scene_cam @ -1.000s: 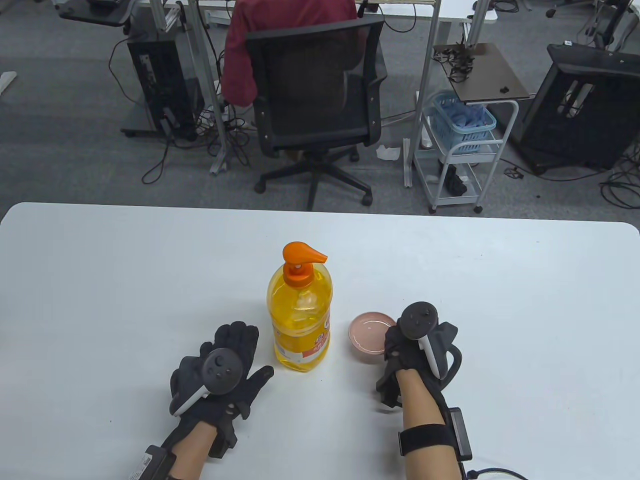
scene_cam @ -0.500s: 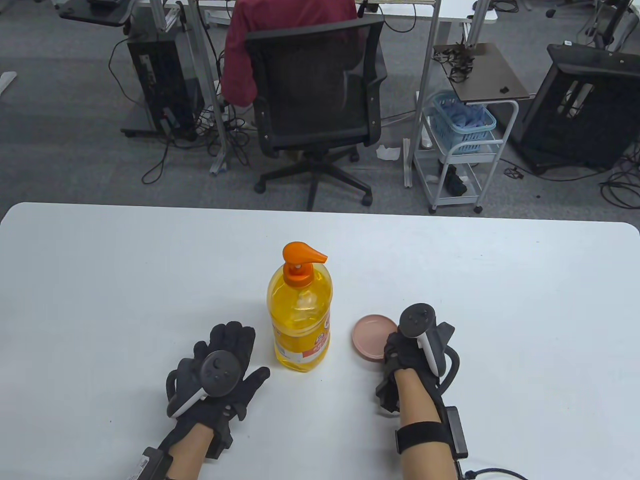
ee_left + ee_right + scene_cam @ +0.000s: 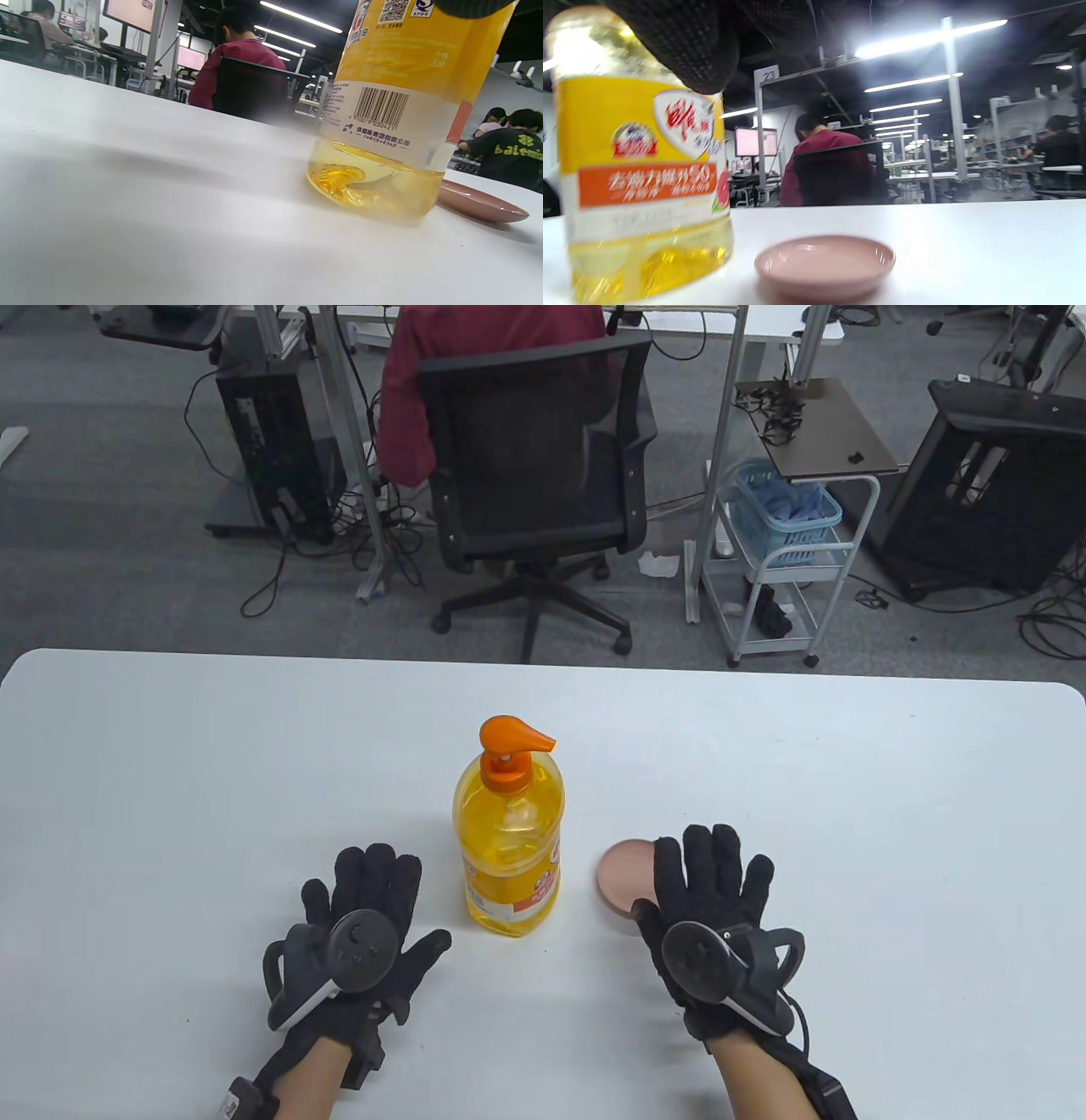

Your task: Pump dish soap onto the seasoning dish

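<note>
A yellow dish soap bottle point(image 3: 509, 848) with an orange pump head point(image 3: 513, 736) stands upright at the table's middle, spout pointing right. A small pink seasoning dish point(image 3: 624, 878) lies on the table just right of it. My left hand point(image 3: 399, 903) lies palm down with fingers spread, left of the bottle and apart from it, holding nothing. My right hand point(image 3: 687, 874) lies palm down with fingers spread, overlapping the dish's right edge. The left wrist view shows the bottle's base point(image 3: 382, 106) and the dish point(image 3: 479, 203). The right wrist view shows the bottle point(image 3: 640, 169) and the dish point(image 3: 825, 262).
The white table point(image 3: 848, 780) stretches wide to both sides and behind the bottle. Beyond its far edge stand a black office chair point(image 3: 534, 466) with a person in red and a white cart point(image 3: 780, 560).
My right hand has let go of the dish's edge, turned palm down and spread its fingers. The dish now lies flat. My left hand has slid slightly left and toward me.
</note>
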